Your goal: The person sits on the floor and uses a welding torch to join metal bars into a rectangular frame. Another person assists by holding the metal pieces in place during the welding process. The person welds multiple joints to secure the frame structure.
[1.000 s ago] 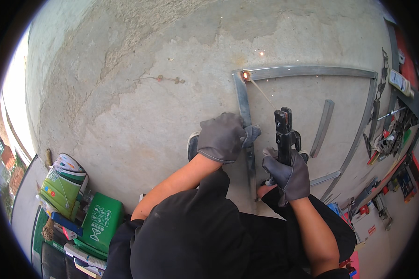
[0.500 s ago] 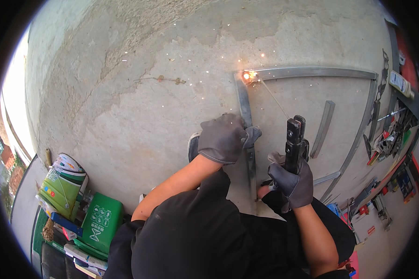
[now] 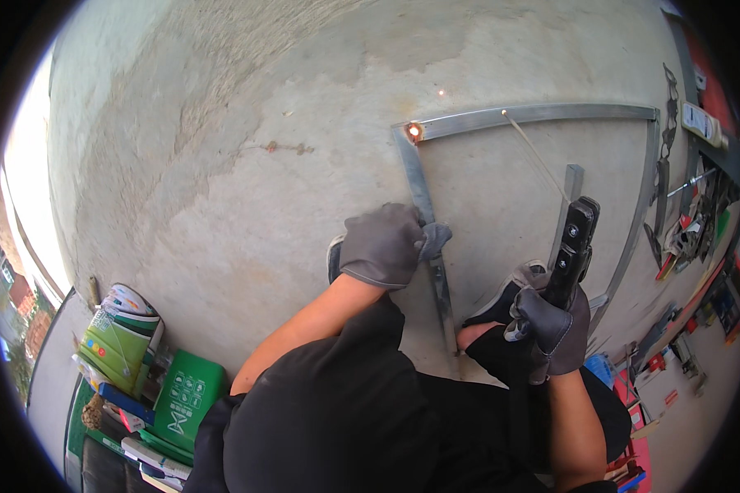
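Observation:
A rectangular frame of grey square metal tube (image 3: 584, 112) lies on the concrete floor. Its far left corner carries a glowing orange weld spot (image 3: 414, 132). My left hand (image 3: 384, 246), in a grey glove, is closed around the frame's left tube below that corner. In my gloved right hand (image 3: 555, 329) is a black electrode holder (image 3: 574, 238), fingers wrapped around its handle. A thin welding electrode (image 3: 536, 156) slants up and left from the holder's jaws; its tip glows over the far tube, to the right of the corner. Inside the frame lies a loose short tube (image 3: 569, 197).
At lower left stand a green bin (image 3: 191, 394) and a green-and-white bucket (image 3: 122, 333). Tools and scrap metal (image 3: 691, 234) lie along the right, near a white bottle (image 3: 703, 123). My shoes (image 3: 501, 300) rest beside the frame's left tube.
The electrode has come away from the corner, and my right hand with the holder has moved right. The bright arc and spray of sparks have died down to a glowing spot. My left hand still grips the tube.

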`<state>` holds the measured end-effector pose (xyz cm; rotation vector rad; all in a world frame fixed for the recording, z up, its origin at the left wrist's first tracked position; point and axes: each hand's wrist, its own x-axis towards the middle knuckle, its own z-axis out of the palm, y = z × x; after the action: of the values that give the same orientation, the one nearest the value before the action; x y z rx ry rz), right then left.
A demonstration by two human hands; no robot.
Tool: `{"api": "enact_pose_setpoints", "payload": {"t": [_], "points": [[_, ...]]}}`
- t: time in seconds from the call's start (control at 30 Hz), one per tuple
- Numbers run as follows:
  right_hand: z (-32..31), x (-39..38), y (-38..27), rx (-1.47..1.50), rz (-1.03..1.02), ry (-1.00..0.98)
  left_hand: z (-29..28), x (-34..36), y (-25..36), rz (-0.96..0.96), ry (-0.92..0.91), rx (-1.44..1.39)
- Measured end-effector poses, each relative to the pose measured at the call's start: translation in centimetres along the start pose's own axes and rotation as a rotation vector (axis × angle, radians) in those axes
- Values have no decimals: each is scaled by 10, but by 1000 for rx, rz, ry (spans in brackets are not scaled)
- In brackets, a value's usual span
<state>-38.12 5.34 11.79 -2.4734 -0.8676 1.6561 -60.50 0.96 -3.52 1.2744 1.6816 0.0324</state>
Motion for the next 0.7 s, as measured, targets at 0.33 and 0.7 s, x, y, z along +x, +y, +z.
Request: {"api": "enact_pose_setpoints", "payload": {"t": [0.33,0.7], "points": [[-177,-5,16,-149,-112,340,-20,27,29,-273,-438,91],[-264,8,98,384,-239,133,-49,13,-4,81,-515,368]]}}
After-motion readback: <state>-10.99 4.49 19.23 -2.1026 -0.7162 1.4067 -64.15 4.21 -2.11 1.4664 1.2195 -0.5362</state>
